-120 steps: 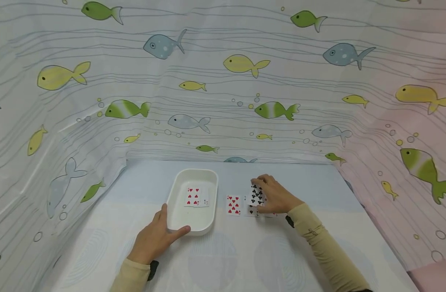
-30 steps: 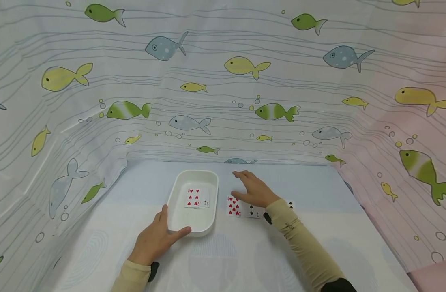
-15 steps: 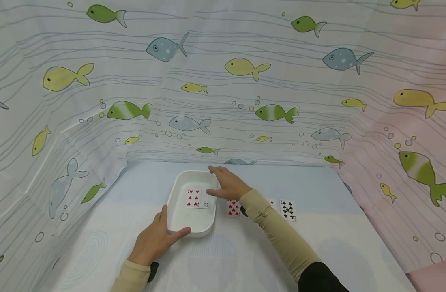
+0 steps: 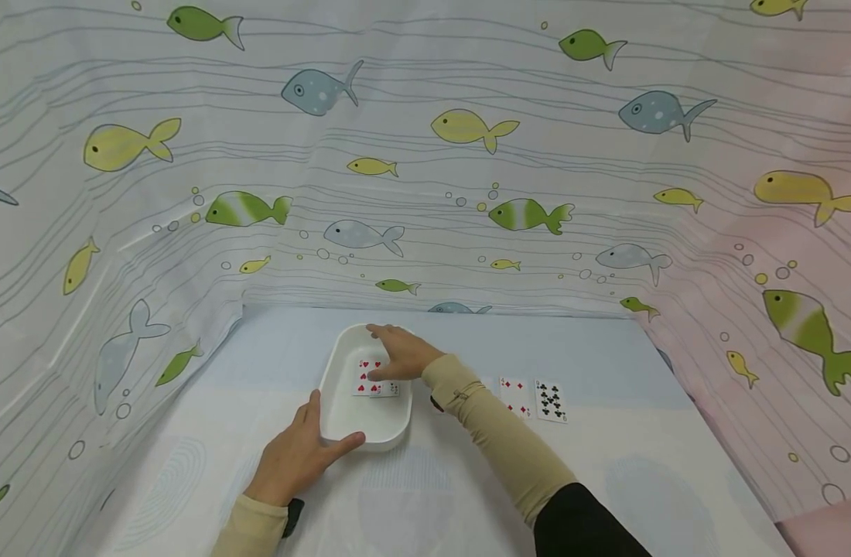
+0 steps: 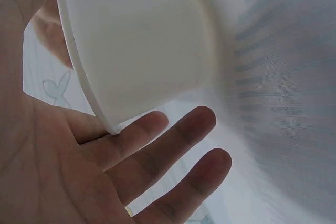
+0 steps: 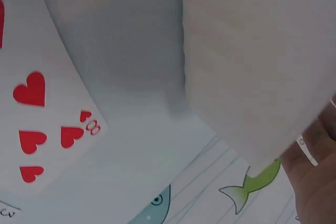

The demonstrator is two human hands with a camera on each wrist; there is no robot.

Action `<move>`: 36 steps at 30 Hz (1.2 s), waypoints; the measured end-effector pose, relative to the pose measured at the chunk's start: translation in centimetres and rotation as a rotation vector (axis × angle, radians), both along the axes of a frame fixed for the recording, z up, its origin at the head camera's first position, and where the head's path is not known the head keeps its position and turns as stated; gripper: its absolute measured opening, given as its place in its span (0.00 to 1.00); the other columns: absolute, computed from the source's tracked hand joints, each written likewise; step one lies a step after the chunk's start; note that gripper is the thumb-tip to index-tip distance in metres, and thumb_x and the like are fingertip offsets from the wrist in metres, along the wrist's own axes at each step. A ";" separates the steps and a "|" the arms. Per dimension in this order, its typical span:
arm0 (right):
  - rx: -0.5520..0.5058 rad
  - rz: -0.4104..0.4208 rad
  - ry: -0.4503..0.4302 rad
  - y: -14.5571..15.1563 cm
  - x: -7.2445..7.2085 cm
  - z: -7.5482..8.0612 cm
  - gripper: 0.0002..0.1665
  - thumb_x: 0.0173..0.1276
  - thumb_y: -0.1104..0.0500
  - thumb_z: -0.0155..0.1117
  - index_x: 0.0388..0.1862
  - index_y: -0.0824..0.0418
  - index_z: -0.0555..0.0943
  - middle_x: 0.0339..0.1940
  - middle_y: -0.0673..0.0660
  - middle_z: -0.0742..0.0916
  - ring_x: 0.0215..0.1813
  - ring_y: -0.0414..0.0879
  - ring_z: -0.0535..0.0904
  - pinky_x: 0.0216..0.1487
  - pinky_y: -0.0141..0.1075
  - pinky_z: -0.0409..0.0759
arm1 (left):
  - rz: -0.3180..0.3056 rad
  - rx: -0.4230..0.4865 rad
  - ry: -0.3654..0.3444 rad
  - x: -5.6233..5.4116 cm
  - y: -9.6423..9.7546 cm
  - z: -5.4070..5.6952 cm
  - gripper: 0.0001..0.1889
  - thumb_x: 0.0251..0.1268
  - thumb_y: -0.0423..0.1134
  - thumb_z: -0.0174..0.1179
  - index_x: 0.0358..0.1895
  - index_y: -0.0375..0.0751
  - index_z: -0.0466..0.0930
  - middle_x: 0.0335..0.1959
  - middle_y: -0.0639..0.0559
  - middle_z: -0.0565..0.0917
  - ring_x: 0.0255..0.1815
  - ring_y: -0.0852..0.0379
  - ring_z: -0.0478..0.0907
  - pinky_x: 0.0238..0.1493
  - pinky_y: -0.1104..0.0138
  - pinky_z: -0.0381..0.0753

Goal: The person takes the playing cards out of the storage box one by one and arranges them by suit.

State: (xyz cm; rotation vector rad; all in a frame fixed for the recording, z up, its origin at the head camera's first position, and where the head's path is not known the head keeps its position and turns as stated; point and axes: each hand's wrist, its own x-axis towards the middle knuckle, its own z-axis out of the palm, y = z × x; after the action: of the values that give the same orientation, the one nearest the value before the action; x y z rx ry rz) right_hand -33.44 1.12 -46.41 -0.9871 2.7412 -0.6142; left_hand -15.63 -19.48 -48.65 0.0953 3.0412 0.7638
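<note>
1. Left hand [image 4: 293, 456]: nearest of all, its fingers fairly straight and apart, unclamped; the thumb lies on the tray's near rim and fingers touch its left side.
2. Tray [image 4: 371, 445]: on the table [image 4: 432, 503], just right of the left hand and partly under the right hand.
3. Diamond card [image 4: 514, 401] and club card [image 4: 551, 401]: face up, side by side, well to the right of the right hand, past its sleeve [image 4: 502, 429].
4. Eight of hearts [image 6: 47, 114]: face up outside the tray, near the right wrist; the sleeve hides it from the head view.
5. Heart card [image 4: 360, 383] and second card [image 4: 387, 391]: in the tray, just below the right hand.
6. Right hand [image 4: 403, 354]: over the tray, thumb and fingers apart; I cannot tell whether the thumb touches the heart card.
7. Fish-print wall [image 4: 411, 116]: well beyond both hands.
</note>
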 end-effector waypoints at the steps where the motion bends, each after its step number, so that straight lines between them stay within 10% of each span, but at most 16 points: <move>1: 0.008 0.001 -0.002 -0.3 0.0 -0.3 0.58 0.62 0.41 0.76 0.83 0.54 0.56 0.72 0.55 0.76 0.75 0.49 0.66 0.73 0.42 0.65 | -0.001 0.000 0.002 0.0 0.0 0.0 0.65 0.58 0.79 0.55 0.78 0.24 0.46 0.72 0.28 0.67 0.62 0.34 0.77 0.53 0.44 0.78; 18: 0.309 -0.013 0.143 -2.4 -0.3 -3.3 0.59 0.58 0.28 0.70 0.82 0.47 0.58 0.73 0.50 0.76 0.73 0.49 0.70 0.73 0.45 0.64 | -0.004 -0.017 0.010 -0.3 -0.1 0.1 0.65 0.58 0.78 0.56 0.78 0.22 0.47 0.71 0.27 0.67 0.59 0.34 0.78 0.51 0.44 0.79; 36: 0.308 -0.020 0.177 -2.5 -0.1 -3.9 0.59 0.54 0.28 0.73 0.81 0.43 0.61 0.71 0.50 0.77 0.71 0.49 0.71 0.72 0.46 0.66 | 0.009 -0.018 -0.004 -0.2 0.1 -0.1 0.65 0.57 0.79 0.55 0.78 0.23 0.47 0.71 0.28 0.67 0.60 0.34 0.78 0.52 0.44 0.78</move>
State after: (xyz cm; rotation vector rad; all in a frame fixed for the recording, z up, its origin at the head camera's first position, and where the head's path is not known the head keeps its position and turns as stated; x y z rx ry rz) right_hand -33.56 -1.34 -50.31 -0.9810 2.8806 -0.1019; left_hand -15.87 -19.39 -48.74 0.0804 3.0462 0.7365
